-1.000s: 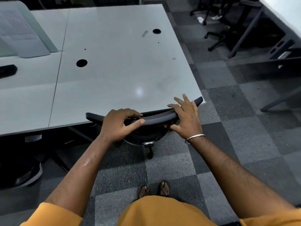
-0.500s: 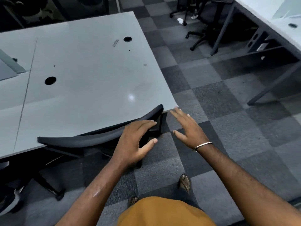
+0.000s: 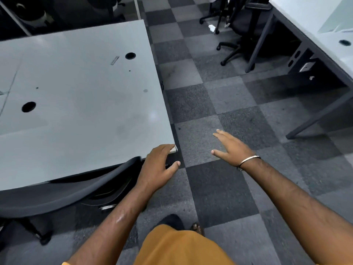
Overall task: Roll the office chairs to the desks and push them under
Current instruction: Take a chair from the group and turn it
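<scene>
The office chair [image 3: 57, 194] is tucked under the near edge of the desk [image 3: 82, 104] at the left. The left hand [image 3: 158, 167] is held at the desk's near right corner, the right hand [image 3: 232, 148] further right over the floor [image 3: 219, 188]. A second desk [image 3: 313, 22] stands far right, with another chair [image 3: 236, 25] before it.

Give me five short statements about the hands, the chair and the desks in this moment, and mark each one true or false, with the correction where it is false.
1. The left hand grips the chair's backrest. False: it hovers open beside the backrest's end, near the desk corner, holding nothing.
2. The right hand is open above the carpet. True.
3. The backrest's top edge lies along the near edge of the desk. True.
4. A bangle is on the left wrist. False: it is on the right wrist.
5. Another chair stands by the desk at the far right. True.
</scene>
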The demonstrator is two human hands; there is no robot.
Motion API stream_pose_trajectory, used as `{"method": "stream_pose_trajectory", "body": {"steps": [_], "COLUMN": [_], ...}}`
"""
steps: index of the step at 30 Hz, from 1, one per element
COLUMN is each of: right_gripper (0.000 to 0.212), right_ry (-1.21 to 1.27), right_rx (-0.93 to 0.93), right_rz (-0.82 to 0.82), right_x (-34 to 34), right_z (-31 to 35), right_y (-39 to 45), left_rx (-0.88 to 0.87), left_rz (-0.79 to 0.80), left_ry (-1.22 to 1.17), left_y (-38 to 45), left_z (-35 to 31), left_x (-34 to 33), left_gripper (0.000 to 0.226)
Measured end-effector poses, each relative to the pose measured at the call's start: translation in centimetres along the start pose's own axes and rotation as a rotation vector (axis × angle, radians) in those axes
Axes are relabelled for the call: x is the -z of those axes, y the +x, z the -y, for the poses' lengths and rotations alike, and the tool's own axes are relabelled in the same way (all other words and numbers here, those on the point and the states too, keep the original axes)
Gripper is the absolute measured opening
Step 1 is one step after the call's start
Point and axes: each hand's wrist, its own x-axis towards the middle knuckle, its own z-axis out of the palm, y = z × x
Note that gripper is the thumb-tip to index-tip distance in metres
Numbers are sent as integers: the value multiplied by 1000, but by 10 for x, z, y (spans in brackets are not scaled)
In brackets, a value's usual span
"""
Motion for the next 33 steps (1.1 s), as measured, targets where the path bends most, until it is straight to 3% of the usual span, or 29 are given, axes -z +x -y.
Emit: {"method": "stream_pose_trajectory", "body": {"steps": [7,12,22,33], "right_gripper": [80,80,76,76], "right_ry": [-46,-70,-118,-156], "right_rx": [59,56,100,224], "right_rz": [34,106,125,182], "right_x": [48,87,163,270], "right_z": [-23,-38,-57,-129], "right_y": [119,202,364,574], "left_rx": [148,191,328,397], "left_rz": [-41,-40,20,14], "left_ry": [-64,-76,-44,-43], "left_y": [112,211,362,584], "left_z": [4,11,43,42], "left_x": [-4,5,41,40], "left_gripper": [64,57,79,74]}}
